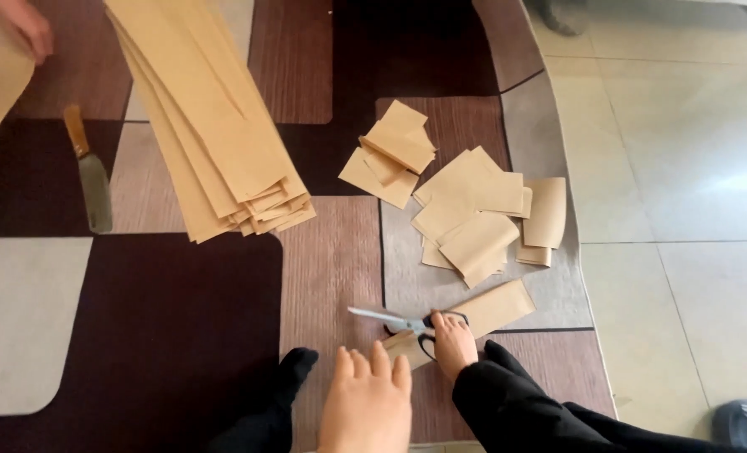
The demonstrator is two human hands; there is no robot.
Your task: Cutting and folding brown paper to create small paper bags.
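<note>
A patterned rug [181,319] in brown, dark and grey blocks covers the floor beside pale tiles [684,168]. On it lies a long stack of tan paper strips [210,117], fanned at its near end. To the right sits a loose pile of cut paper pieces [466,210]. A scraper [88,172] with a wooden handle lies at the left. Another person's hand [23,25] holds a strip at the top left corner. Near the bottom, the right hand [453,342] has its fingers clamped through the scissors [399,322], which rest on a paper strip [487,312]. The left hand [367,404] hovers flat, fingers together, holding nothing.
</note>
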